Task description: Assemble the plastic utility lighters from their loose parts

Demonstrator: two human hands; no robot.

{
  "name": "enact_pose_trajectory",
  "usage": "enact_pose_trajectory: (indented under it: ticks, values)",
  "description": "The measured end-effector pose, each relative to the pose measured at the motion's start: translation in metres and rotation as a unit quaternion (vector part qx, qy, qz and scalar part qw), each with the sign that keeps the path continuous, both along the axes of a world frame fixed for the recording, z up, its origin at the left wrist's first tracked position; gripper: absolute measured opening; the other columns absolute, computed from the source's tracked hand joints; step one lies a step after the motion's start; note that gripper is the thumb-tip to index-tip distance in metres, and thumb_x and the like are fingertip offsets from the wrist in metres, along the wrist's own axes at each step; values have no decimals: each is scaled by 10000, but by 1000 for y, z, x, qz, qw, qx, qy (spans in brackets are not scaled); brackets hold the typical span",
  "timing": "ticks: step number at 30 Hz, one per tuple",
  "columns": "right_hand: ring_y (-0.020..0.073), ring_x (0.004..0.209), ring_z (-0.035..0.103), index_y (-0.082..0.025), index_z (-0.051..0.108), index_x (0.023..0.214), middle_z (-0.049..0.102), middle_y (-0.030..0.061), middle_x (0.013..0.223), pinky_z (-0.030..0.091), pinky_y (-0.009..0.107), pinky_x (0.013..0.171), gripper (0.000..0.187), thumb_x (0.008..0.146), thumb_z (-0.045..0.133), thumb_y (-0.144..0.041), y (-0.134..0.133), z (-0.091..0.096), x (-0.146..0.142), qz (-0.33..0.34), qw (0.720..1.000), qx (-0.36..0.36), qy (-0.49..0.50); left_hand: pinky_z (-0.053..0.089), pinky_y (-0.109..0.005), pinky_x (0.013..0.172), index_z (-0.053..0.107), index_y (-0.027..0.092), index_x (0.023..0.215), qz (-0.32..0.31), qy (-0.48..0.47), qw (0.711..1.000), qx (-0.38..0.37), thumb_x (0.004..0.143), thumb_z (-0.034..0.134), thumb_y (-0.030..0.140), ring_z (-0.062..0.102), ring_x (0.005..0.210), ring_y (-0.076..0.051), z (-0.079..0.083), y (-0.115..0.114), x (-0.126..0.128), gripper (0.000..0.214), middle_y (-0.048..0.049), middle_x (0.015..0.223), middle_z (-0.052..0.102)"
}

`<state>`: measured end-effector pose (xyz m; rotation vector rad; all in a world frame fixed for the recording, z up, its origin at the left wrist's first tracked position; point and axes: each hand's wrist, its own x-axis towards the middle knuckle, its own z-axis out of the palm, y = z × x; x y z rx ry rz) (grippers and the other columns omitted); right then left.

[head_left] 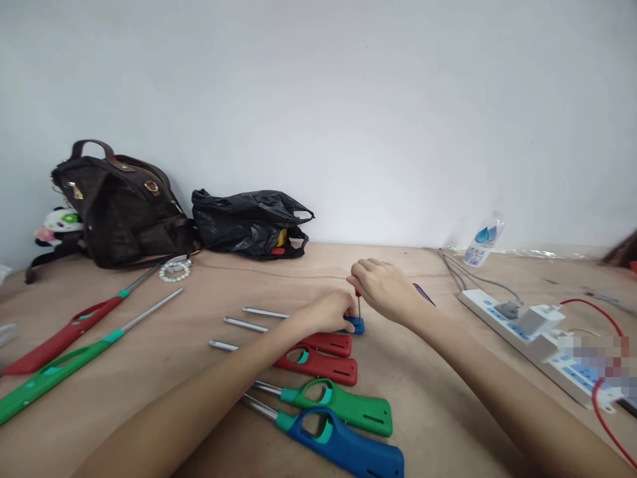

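My right hand [377, 284] is closed around the red handle of a screwdriver [359, 307], whose thin metal shaft points straight down. Its tip meets the butt end of a blue gas lighter [359, 325], the farthest in a row. With bent fingers, my left hand [334, 312] presses that blue lighter against the table and hides most of its body. Nearer to me lie a red lighter [333, 344], a second red lighter [328, 365], a green lighter [358, 406] and a big blue lighter [355, 445], partly crossed by my left forearm.
A longer red lighter [64, 335] and green lighter [60, 372] lie at left, near a beaded bracelet [175, 269]. Behind stand a dark handbag [129, 219] and a black plastic bag [239, 222]. At right are a power strip [517, 338] with chargers and a bottle [485, 240].
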<state>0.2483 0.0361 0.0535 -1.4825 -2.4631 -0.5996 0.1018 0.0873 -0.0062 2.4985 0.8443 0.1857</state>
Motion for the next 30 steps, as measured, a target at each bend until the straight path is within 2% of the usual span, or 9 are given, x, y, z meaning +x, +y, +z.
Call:
enact_pose_trajectory:
  ticks: [4,8,11,13,18,20,23,26,30]
  values:
    - [197,776,659,-140,581,959,702,90,897,351,259,586,121,972,475,-198,3,-2,-2,-2,1000,-10,-9,439,-230,659,692,166,795,6,0,1000,-2,713,735,156,629,766,-176,-1,-1,0,93,-13,816,702]
    - [234,740,671,-137,588,911,710,120,850,337,284,568,240,986,456,-323,3,2,7,-52,997,-21,-50,432,-227,645,678,163,783,11,-4,1000,1,701,749,162,620,753,-169,-1,-1,0,109,-4,804,693]
    - [225,821,675,-133,580,980,716,112,953,374,279,622,133,959,488,-228,0,8,16,-32,997,-52,-44,411,-238,623,670,159,769,16,-6,1000,6,704,756,174,606,723,-170,0,-3,-1,109,-1,769,677]
    - [222,802,677,-141,576,1005,725,88,905,384,277,631,117,943,515,-219,-2,12,20,-25,996,-72,-48,393,-238,611,652,160,736,11,-9,1000,7,702,752,154,592,703,-162,1,-3,-1,106,13,737,656]
    - [276,748,687,-134,622,834,713,142,765,409,323,663,301,974,474,-356,0,12,19,-73,990,-58,-106,369,-240,603,595,164,660,-28,10,1000,4,698,727,113,540,654,-140,5,-1,1,146,43,663,593]
    - [279,789,685,-128,621,825,713,161,825,419,332,685,298,982,447,-312,0,11,21,-62,991,-60,-97,375,-247,605,596,164,641,-24,41,999,-6,683,739,124,537,637,-145,9,2,5,154,39,645,591]
    - [256,850,665,-127,593,936,705,140,914,424,309,691,133,937,491,-211,-4,13,25,-30,995,-87,-46,386,-249,586,597,167,600,-28,77,996,-27,596,786,110,535,592,-147,15,11,16,198,42,588,576]
    - [221,801,653,-145,559,966,701,101,875,411,274,642,81,912,526,-196,-7,16,26,-17,992,-121,-15,406,-252,568,598,172,558,-36,111,992,-55,497,826,106,525,554,-146,19,23,28,245,50,538,555]
    - [241,737,662,-156,582,836,695,114,752,414,312,675,255,973,463,-335,-5,16,20,-29,992,-97,-76,459,-270,572,651,193,591,-38,158,980,-112,432,864,172,552,566,-162,13,44,41,266,38,584,612]
